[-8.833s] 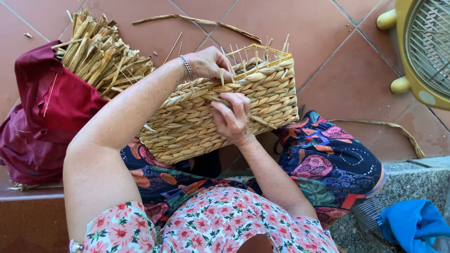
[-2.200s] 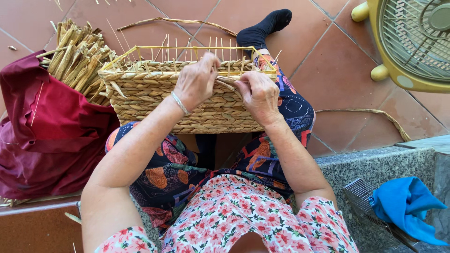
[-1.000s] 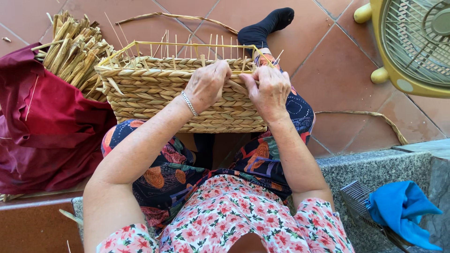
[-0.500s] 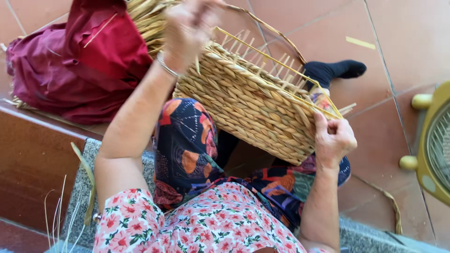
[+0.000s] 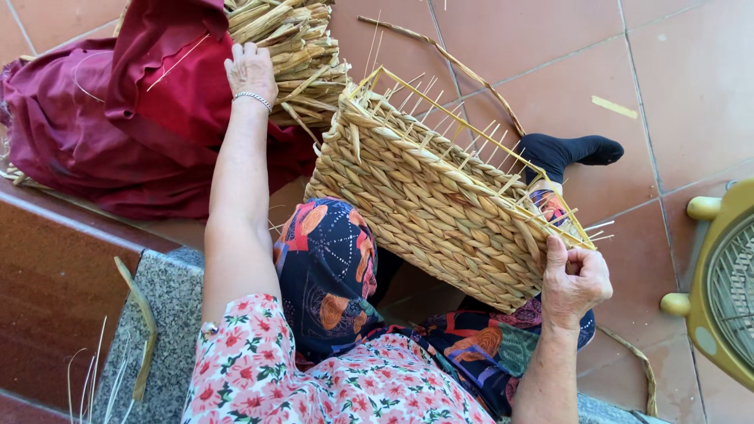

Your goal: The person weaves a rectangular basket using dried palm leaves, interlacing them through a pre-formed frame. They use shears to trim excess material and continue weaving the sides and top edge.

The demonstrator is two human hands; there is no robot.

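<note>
A half-woven straw basket (image 5: pixel 440 196) with thin upright stakes along its rim rests tilted on my knees. My right hand (image 5: pixel 576 280) grips its near right corner. My left hand (image 5: pixel 251 71) reaches out to the left and lies on a bundle of dried straw leaves (image 5: pixel 290 47), its fingers curled over the leaves where they stick out of a dark red cloth (image 5: pixel 118 118). A silver bracelet sits on the left wrist.
A yellow fan (image 5: pixel 726 290) stands on the tiled floor at the right. Loose straw strands (image 5: pixel 455 59) lie beyond the basket. I sit on a stone ledge (image 5: pixel 157 306) with a leaf strip on it. A foot in a black sock (image 5: pixel 569 149) pokes out past the basket.
Both hands were weaving at the basket's rim. The left hand has since left the basket and reached to the straw bundle; the right keeps hold of the corner. The view swung left.
</note>
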